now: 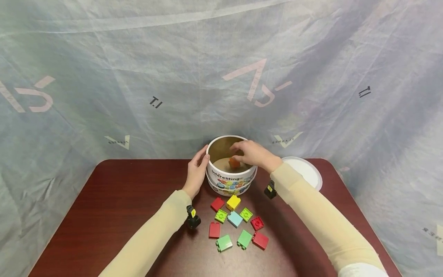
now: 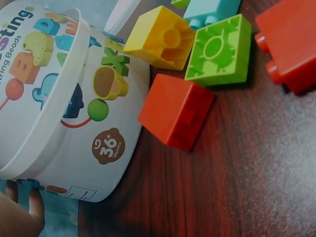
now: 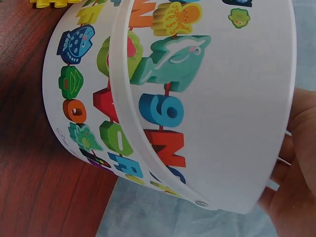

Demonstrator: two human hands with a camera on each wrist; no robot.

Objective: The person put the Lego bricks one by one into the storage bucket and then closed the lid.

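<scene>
1. Pale, creased sheeting hangs behind the table, printed with "T.I", large V shapes and pinkish marks.
2. The dark red-brown, wood-grained table has rounded far corners.
3. A white bucket stands near its far edge, reading "Interesting", "String Beads" and "36+ Months" among toy pictures.
4. Right of it lies a white lid, partly covered by the right sleeve.
5. The left hand presses the bucket's side, thumb and fingers apart; the right hand reaches inside, its grip impossible to tell.
6. Ten red, yellow, lime, green and blue blocks lie before the bucket.
7. An orange block is inside, by the right fingertips.
</scene>
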